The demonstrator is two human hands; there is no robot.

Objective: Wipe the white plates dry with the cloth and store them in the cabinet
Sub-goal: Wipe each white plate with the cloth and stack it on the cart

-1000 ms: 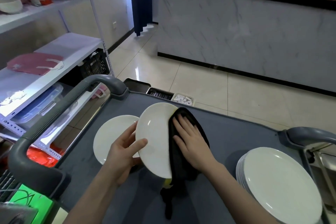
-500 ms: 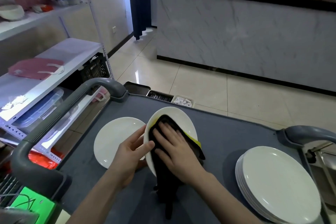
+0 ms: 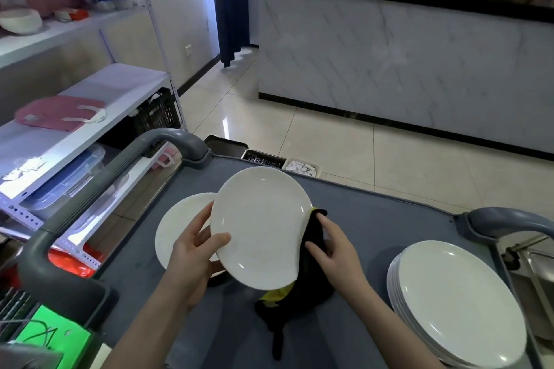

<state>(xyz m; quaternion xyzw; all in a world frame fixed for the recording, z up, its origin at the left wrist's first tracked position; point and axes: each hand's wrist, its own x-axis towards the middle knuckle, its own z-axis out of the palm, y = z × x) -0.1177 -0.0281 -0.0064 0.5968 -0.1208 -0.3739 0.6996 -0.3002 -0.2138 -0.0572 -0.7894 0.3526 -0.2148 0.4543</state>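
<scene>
Since then, cloth (image 3: 308, 284) slid off plate (image 3: 260, 228) face, seemingly behind it.

— What are you getting of the wearer on your feed?
— I'm watching a bare left hand (image 3: 195, 252) and a bare right hand (image 3: 337, 249) coming through.
— And above the wrists?
— The forearms (image 3: 144, 319) are showing bare right to the frame's bottom edge.

My left hand (image 3: 195, 252) grips the white plate (image 3: 260, 228) by its left rim at frame centre, tilted up above the grey cart (image 3: 374, 228). My right hand (image 3: 335, 249) presses the black cloth (image 3: 305, 284) (yellow edge showing) behind its right rim. A single plate (image 3: 177, 225) lies left; a plate stack (image 3: 458, 302) sits lower right.
</scene>
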